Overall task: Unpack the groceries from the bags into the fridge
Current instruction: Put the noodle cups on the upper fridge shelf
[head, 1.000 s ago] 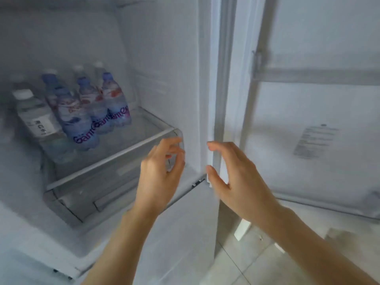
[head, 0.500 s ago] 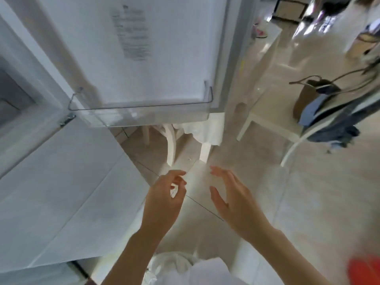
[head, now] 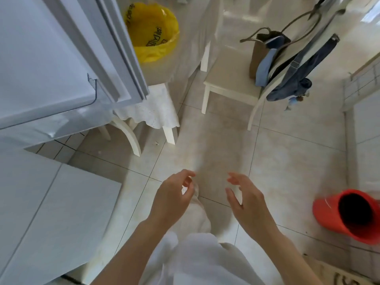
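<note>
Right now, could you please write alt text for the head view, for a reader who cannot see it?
Two empty hands, left and right, fingers loosely curled, hover over a tiled floor. The open fridge door is at upper left, with a yellow bag on a table behind it. A chair holds a brown bag; a red bucket is at right.

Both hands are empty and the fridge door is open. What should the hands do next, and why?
Probably reach for the yellow bag on the table past the open fridge door. The left hand and right hand hover over the floor holding nothing, so another grocery likely needs fetching.
</note>
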### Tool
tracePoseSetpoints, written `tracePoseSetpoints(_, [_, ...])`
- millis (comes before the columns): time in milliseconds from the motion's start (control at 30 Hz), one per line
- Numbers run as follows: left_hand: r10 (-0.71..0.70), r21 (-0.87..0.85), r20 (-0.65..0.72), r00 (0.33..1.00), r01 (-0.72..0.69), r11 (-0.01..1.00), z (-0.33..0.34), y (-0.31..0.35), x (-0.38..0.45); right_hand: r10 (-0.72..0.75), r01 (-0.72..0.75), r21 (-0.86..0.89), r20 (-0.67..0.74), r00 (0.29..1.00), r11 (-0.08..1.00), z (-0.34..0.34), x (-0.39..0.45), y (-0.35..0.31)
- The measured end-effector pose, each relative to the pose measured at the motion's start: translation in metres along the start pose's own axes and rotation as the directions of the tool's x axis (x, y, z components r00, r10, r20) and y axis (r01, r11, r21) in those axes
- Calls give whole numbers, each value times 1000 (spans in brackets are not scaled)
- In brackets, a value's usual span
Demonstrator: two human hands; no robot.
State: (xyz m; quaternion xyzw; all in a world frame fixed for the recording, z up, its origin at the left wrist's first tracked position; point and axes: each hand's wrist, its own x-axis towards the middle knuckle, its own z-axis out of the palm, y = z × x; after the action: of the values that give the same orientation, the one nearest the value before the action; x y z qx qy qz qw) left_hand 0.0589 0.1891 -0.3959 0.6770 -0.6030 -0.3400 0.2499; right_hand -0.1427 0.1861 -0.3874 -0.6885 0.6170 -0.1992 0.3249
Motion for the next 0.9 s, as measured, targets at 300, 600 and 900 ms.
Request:
tracePoseSetpoints(300, [-17,17,45,999,16,1000,-3,12,160,-6,7,-89,14,1000,996,-42,139,14])
tracePoseSetpoints(600, [29,27,-33,999,-28,999,-19,31,297,-101,104,-89,32,994,991,-72,295,9])
tracePoseSetpoints(900, [-141,-1,-155,978,143,990,-13,43,396,-182,199,-79,182,966,977,-104,440,38])
